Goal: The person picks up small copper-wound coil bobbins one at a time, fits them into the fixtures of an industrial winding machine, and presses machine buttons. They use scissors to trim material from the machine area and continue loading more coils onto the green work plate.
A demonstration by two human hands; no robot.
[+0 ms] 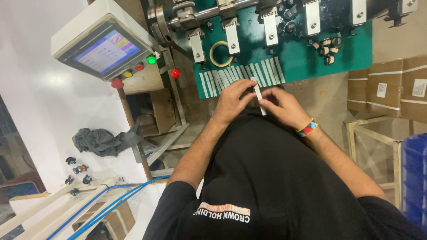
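A short white strip (258, 98) is pinched between the two hands just in front of the person's black shirt (275, 178). The left hand (233, 101) is closed on the strip's upper end with thumb and fingertips, and the right hand (284, 106) is closed on its lower part, so that both hands are brought together around it, nearly touching. A beaded, many-coloured wristband (308, 127) is worn on the right wrist.

Just beyond the hands, a green work surface (356, 53) is seen, along whose near edge a row of similar white strips (242, 75) is laid side by side, slightly fanned. A ring of pale tape (221, 54) is set on the green surface just behind that row. Farther back, a line of grey metal clamps (271, 26) is mounted on a shaft across the machine, and a few small coils (327, 46) are gathered to the right on the green surface.

To the left, a tilted touch screen (104, 49) in a white housing is mounted, with coloured push buttons (140, 66) below it. A dark cloth (100, 141) is draped over a frame lower left, and blue hoses (111, 202) are run along the near left. Cardboard boxes (391, 89) are stacked at the right, beside a blue crate (416, 178).
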